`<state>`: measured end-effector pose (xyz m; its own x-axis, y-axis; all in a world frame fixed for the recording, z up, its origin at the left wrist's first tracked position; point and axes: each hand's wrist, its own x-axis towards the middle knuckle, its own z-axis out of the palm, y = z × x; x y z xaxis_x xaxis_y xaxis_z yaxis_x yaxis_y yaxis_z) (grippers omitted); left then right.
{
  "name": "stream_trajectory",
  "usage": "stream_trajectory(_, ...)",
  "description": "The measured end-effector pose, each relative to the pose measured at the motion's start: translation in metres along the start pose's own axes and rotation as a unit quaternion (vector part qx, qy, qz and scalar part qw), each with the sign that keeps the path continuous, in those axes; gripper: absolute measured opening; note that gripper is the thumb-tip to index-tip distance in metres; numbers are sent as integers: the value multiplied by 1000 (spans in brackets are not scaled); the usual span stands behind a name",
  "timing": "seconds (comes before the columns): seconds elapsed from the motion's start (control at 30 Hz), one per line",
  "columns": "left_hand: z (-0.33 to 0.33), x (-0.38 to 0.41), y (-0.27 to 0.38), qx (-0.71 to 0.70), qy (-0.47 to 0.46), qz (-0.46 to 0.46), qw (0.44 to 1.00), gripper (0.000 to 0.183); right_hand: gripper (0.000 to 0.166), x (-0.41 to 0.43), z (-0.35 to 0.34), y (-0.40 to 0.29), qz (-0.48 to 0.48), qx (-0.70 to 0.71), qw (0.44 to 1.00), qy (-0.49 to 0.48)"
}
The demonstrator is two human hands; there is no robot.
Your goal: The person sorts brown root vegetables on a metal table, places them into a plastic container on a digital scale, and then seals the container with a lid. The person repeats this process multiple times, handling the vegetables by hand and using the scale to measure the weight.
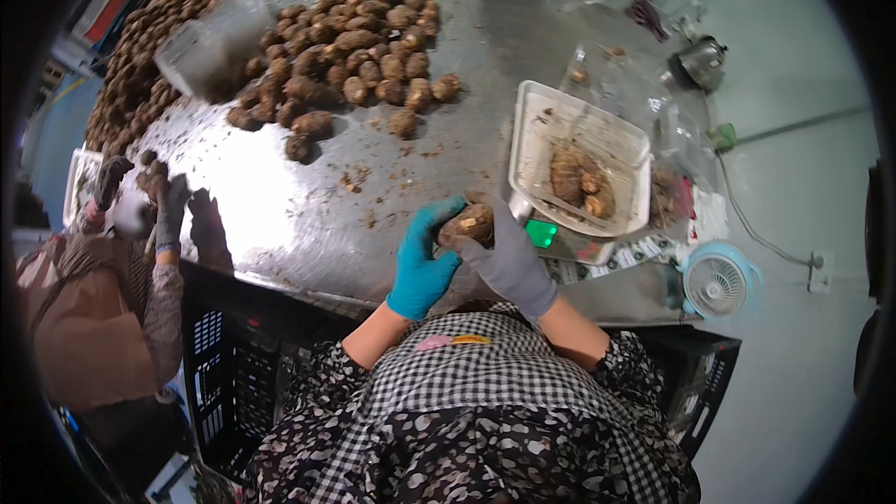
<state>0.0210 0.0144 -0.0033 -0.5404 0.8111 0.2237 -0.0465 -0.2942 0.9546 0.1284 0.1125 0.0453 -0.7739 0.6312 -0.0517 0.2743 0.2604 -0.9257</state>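
Between my two gloved hands is one brown taro corm (470,225) with a pale patch on its skin. My left hand (423,262), in a teal glove, grips its left side. My right hand (511,259), in a grey glove, wraps its right side. Just right of my hands, a white plastic tub (521,147) sits on a scale with a lit green display (541,233). Inside the tub are a few taro corms (577,178), partly covered by clear plastic. A heap of taro corms (364,49) lies on the metal table (476,70) beyond my hands.
At the left, a co-worker's gloved hands (168,203) handle corms near a larger pile (140,49). A clear plastic container (192,59) lies beside the heap. Black crates (224,378) stand below the table edge. A blue fan (715,280) and a metal kettle (700,61) are at the right.
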Motion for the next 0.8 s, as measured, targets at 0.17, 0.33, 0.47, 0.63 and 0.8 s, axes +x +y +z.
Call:
stream_trajectory(0.17, 3, 6, 19, 33, -10, -37, 999, 45, 65, 2, -61, -22, -75, -191, 960, 188)
stream_trajectory(0.33, -15, 9, 2, -13, 29, -114, 993, 33, 67, 1, -143, -35, 68, -181, 926, 324)
stream_trajectory(0.47, -11, 11, -3, -35, 14, -138, 990, 29, 68, -10, -157, -22, 2, -168, 952, 255)
stream_trajectory(0.63, -6, 15, -7, -53, -21, -167, 984, 28, 64, -17, -150, 1, -65, -66, 980, 178)
stream_trajectory(0.8, -4, 20, -13, -56, -31, -182, 981, 28, 54, -17, -144, -6, -24, -52, 985, 163)
